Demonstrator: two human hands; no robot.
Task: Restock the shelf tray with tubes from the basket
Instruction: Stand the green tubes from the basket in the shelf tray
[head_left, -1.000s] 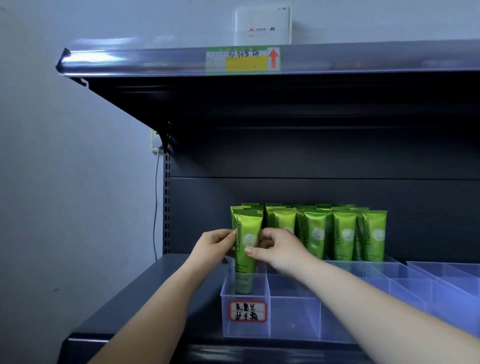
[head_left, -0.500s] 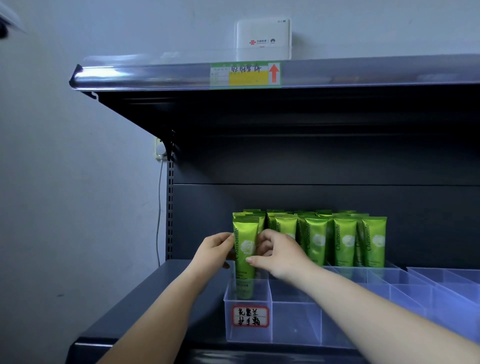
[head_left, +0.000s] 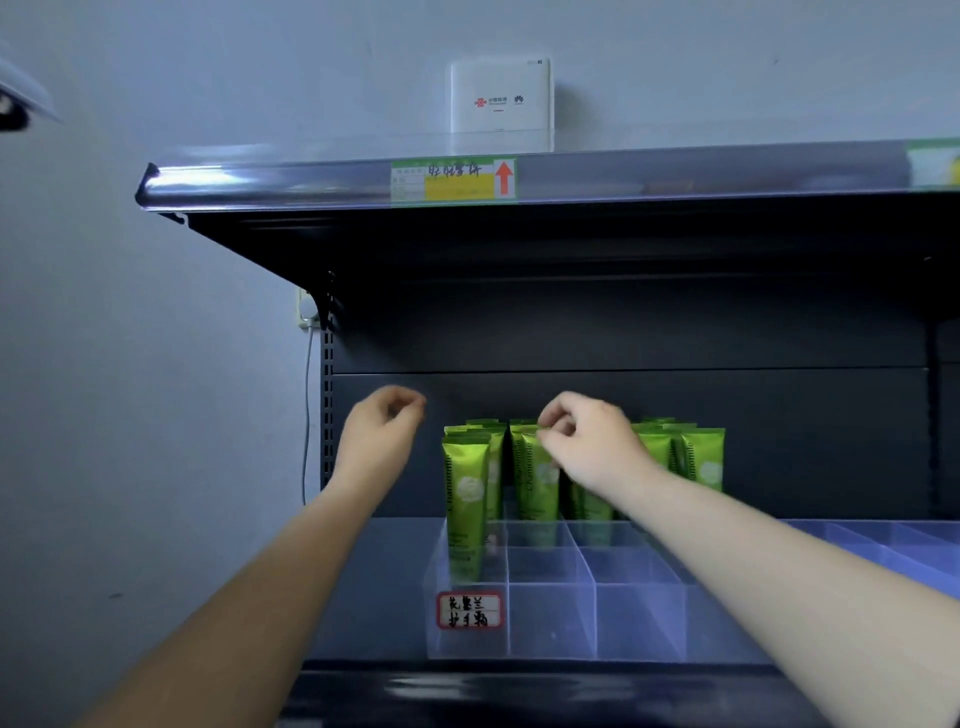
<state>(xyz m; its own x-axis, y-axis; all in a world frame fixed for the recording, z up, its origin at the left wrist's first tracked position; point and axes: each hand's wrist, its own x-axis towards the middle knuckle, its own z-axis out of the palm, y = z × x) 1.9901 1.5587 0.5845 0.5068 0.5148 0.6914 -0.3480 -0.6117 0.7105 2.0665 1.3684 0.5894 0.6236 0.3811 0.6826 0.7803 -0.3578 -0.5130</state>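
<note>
A clear divided shelf tray (head_left: 550, 618) stands on the dark shelf with several upright green tubes at its back. The newly stood front tube (head_left: 466, 493) fills the leftmost column, free of both hands. My left hand (head_left: 382, 441) hovers up and to the left of it, fingers loosely curled and holding nothing. Over the second column, my right hand (head_left: 589, 447) has curled fingertips pinching the top edge of that column's front tube (head_left: 537, 478). No basket is in view.
The tray's front compartments hold nothing, and a handwritten red-bordered label (head_left: 470, 610) sits on its front left. More clear trays (head_left: 883, 545) continue to the right. An upper shelf (head_left: 519, 182) with a price tag overhangs; a white box (head_left: 501, 104) stands on it.
Both hands let go of the tube in the left column and rose. The left hand drew away to the left; the right hand shifted right onto the second column's tube.
</note>
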